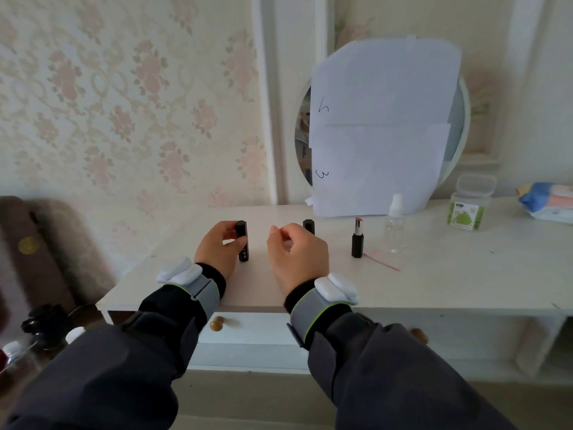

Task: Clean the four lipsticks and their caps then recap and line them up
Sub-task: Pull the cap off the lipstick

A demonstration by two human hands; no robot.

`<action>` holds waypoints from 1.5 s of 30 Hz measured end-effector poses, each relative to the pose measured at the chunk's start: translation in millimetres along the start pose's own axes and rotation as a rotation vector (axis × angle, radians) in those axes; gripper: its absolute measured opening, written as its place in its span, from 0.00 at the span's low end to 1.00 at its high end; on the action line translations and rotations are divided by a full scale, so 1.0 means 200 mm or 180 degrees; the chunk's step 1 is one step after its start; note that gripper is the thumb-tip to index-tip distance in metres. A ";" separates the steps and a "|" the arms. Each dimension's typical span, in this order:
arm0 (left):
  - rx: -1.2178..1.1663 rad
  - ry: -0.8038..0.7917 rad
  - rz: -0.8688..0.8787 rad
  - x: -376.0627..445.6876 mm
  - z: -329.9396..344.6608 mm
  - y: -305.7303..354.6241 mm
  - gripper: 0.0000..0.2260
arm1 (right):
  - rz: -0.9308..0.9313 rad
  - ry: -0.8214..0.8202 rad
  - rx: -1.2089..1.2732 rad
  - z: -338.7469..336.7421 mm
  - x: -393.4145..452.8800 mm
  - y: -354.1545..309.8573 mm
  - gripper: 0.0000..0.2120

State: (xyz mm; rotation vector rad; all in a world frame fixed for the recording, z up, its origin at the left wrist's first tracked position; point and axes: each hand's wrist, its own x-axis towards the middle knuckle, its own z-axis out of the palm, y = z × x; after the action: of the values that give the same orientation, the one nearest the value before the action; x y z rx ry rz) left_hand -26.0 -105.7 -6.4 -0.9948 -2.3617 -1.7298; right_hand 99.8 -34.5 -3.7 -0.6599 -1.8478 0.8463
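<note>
A capped black lipstick [242, 242] stands upright on the white dresser top [434, 274], and my left hand [217, 248] grips it from the left side. My right hand [296, 254] hovers just to its right with fingers loosely curled and nothing visible in them. Behind that hand the top of a second black capped lipstick [308, 226] shows; its lower part is hidden. Further right an uncapped lipstick [358, 238] stands upright, its pink tip exposed. A thin pink stick [383, 262] lies on the dresser beside it.
A small clear spray bottle [394, 225] stands right of the open lipstick. A round mirror [459, 125] covered with white paper sheets [381, 128] leans at the back. A green-labelled clear box [468, 206] and a wipes pack [545, 201] sit far right. Drawer knobs [217, 323] lie below the front edge.
</note>
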 end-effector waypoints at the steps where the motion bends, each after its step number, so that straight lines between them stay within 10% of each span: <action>1: 0.0020 -0.0008 -0.0016 0.00 0.00 0.01 0.11 | 0.0022 0.0048 -0.0028 -0.02 0.00 0.01 0.14; 17: 0.0672 -0.0207 -0.0304 -0.02 0.06 0.07 0.16 | 0.1211 0.1223 0.0402 -0.26 0.09 0.09 0.08; 30: -0.0040 -0.0328 -0.0404 -0.02 0.05 0.03 0.28 | 0.1740 0.0940 0.0185 -0.25 0.18 0.15 0.25; 45: -0.0195 0.0265 0.0108 -0.07 0.03 0.05 0.25 | 0.1753 0.0963 -0.0083 -0.27 0.19 0.16 0.08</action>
State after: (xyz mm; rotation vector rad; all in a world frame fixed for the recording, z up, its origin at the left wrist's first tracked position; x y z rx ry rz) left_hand -7.5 -105.0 -6.2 -0.9453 -2.2417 -1.8047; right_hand 136.3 28.0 6.8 -1.2736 -1.4197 1.0047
